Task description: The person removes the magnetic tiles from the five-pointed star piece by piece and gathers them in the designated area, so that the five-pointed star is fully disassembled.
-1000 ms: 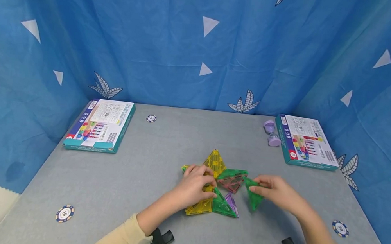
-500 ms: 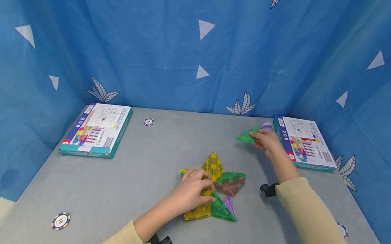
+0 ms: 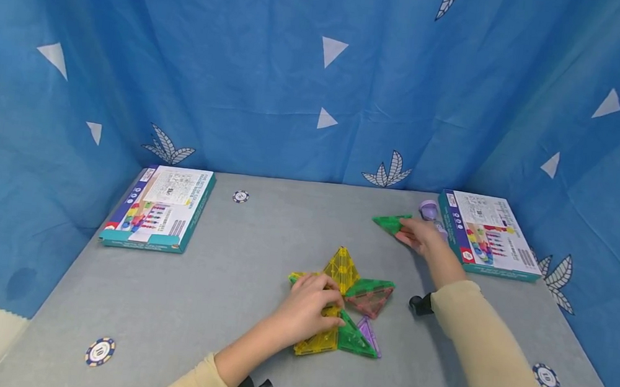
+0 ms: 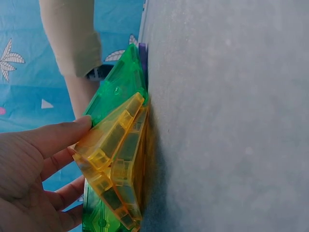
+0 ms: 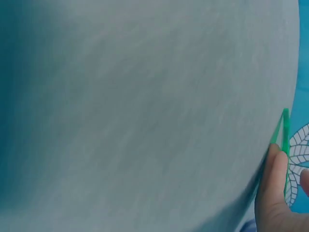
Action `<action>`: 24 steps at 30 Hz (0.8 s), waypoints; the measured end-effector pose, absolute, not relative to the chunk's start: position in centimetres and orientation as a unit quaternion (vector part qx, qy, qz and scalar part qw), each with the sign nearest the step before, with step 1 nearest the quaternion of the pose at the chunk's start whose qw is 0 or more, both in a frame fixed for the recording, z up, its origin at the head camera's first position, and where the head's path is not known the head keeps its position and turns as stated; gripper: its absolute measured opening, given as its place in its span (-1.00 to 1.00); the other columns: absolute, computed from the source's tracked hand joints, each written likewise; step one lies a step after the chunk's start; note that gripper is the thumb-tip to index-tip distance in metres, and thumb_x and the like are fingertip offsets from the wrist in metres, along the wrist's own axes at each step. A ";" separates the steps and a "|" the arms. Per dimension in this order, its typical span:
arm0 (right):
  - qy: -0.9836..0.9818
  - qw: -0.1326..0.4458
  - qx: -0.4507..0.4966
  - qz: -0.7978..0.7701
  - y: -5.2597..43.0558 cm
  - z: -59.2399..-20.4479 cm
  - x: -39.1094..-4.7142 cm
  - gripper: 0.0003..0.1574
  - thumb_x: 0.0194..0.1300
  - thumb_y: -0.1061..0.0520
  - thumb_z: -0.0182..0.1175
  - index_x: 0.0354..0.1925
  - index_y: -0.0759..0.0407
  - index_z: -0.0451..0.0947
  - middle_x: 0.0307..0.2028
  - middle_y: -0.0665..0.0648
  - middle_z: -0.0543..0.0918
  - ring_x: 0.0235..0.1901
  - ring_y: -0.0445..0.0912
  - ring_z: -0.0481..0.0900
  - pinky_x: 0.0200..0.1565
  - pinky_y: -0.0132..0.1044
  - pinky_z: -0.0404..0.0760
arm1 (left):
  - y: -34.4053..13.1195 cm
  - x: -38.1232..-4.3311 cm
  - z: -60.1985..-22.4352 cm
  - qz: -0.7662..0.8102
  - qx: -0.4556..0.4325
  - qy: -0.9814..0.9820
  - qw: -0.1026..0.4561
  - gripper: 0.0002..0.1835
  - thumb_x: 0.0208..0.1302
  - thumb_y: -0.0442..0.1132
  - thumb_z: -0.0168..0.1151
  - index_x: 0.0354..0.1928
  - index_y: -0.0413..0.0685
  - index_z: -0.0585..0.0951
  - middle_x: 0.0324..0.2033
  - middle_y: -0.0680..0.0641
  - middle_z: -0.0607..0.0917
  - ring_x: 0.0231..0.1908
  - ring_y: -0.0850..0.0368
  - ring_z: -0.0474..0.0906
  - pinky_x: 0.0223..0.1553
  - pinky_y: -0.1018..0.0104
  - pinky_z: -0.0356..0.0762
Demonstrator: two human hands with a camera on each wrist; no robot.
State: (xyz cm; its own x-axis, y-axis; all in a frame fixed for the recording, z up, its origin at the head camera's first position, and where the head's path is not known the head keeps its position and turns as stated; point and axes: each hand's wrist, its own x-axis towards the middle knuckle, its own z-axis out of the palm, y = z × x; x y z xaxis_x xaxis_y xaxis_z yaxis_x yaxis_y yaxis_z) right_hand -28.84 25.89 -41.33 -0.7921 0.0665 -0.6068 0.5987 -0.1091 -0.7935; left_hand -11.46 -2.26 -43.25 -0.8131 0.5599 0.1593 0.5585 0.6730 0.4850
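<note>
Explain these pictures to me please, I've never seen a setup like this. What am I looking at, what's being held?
There's no robot, just a person's two bare hands. The wide picture comes from a camera on the head; the close ones, from a camera on each wrist. The left hand holds a star-like build of see-through yellow, green and red plastic triangles. The right hand touches a separate see-through green plastic triangle; whether it grips it is unclear. On the grey table are two flat teal-edged boxes, three round blue-and-white chips and a purple hourglass shape, partly hidden by the right hand. A blue cloth hangs behind.
</note>
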 end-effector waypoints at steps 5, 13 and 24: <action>0.644 0.231 0.214 -0.698 27.6 -40.9 -27.4 -0.33 0.40 0.18 -0.03 0.35 0.38 0.01 -0.29 0.16 0.64 -0.20 -0.06 0.66 0.07 -0.22 0.43 | -2.2 -11.4 -43.5 0.262 0.307 0.915 -0.001 -0.80 0.03 0.06 0.38 -0.31 0.28 0.61 -0.09 0.17 0.47 0.02 0.18 0.40 0.28 -0.08 0.04; 0.766 0.235 0.065 -0.595 29.7 -39.7 -24.2 -0.28 0.44 0.06 -0.06 0.34 0.49 0.00 0.07 0.31 0.53 -0.09 -0.09 0.61 0.07 -0.18 0.46 | -2.1 -11.6 -43.2 0.263 0.304 0.916 0.006 -0.80 0.04 0.05 0.39 -0.31 0.25 0.62 -0.09 0.14 0.48 0.03 0.16 0.40 0.27 -0.10 0.04; 0.741 0.348 -0.072 -0.570 28.3 -40.8 -14.2 -0.43 0.37 0.16 0.02 0.17 0.59 0.26 -0.06 0.33 0.61 -0.11 -0.02 0.62 -0.08 -0.22 0.58 | -2.0 -11.6 -42.6 0.259 0.302 0.917 0.023 -0.81 0.06 0.05 0.37 -0.30 0.25 0.62 -0.08 0.14 0.47 0.04 0.15 0.39 0.28 -0.09 0.03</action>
State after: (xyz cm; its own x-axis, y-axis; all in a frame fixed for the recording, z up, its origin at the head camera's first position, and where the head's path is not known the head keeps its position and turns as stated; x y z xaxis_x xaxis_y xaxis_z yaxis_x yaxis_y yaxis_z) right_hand -14.21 28.28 -40.80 -0.7480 -0.5036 -0.4323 0.2890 0.3392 -0.8952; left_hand -11.65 -2.02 -42.63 -0.8170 0.5652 0.1144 0.5416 0.6840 0.4887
